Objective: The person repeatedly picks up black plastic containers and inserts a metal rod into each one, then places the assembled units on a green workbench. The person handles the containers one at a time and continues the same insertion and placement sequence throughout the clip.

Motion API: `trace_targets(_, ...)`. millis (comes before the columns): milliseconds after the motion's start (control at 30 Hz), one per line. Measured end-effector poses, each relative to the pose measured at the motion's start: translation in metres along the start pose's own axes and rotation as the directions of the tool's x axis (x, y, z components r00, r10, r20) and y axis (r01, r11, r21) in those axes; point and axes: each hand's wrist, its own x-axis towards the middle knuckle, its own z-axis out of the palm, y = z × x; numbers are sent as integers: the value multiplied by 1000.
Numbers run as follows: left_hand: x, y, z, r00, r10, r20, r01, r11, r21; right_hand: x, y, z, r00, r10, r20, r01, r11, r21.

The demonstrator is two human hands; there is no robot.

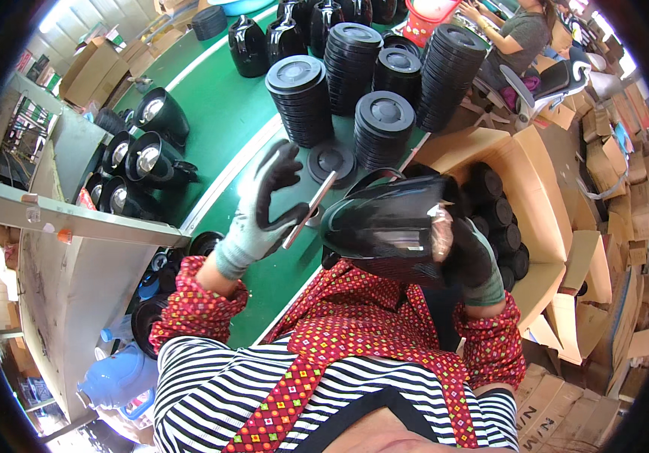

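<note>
My right hand (472, 260), in a black-coated glove, is closed on a glossy black jug-like body (385, 226), tilted on its side in front of my chest. A crumpled brownish patch (441, 232) shows at its end by my fingers, most of which are hidden behind it. Left of the jug, my left hand (264, 200) has its fingers curved and spread. A thin, straight, pale stick (309, 210) slants across its thumb and seems held there. Just beyond lies a round black lid (331, 162), near several stacks of black lids (299, 98).
The green bench (222, 98) carries several glossy black jugs (249, 47) at the back. More black jugs (155, 158) lie on their sides at left. An open carton (539, 196) with black round parts stands at right. Another person (524, 38) sits at the far right.
</note>
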Motion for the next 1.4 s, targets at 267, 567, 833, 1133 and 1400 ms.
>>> trace_targets(267, -21, -38, 92, 993, -116, 31, 111, 778, -618, -17, 20, -4, 994, 112, -4, -112, 992, 57)
trace_targets(567, -57, -96, 78, 977, -215, 14, 201, 887, -415, 161, -21, 26, 765, -512, 391, 220, -364, -905)
trace_targets(833, -76, -105, 75, 874, -472, 114, 405, 581, -706, 259, -34, -1, 898, -342, 277, 26, -586, -810)
trace_targets(1133, -59, -125, 103, 830, -432, 353, 425, 78, -902, 91, -29, 46, 812, -378, 445, 503, 65, -862)
trace_targets(1400, -22, -69, 130, 865, 27, 500, 476, -354, -805, 4, -3, 39, 846, -431, 314, 422, 181, -888)
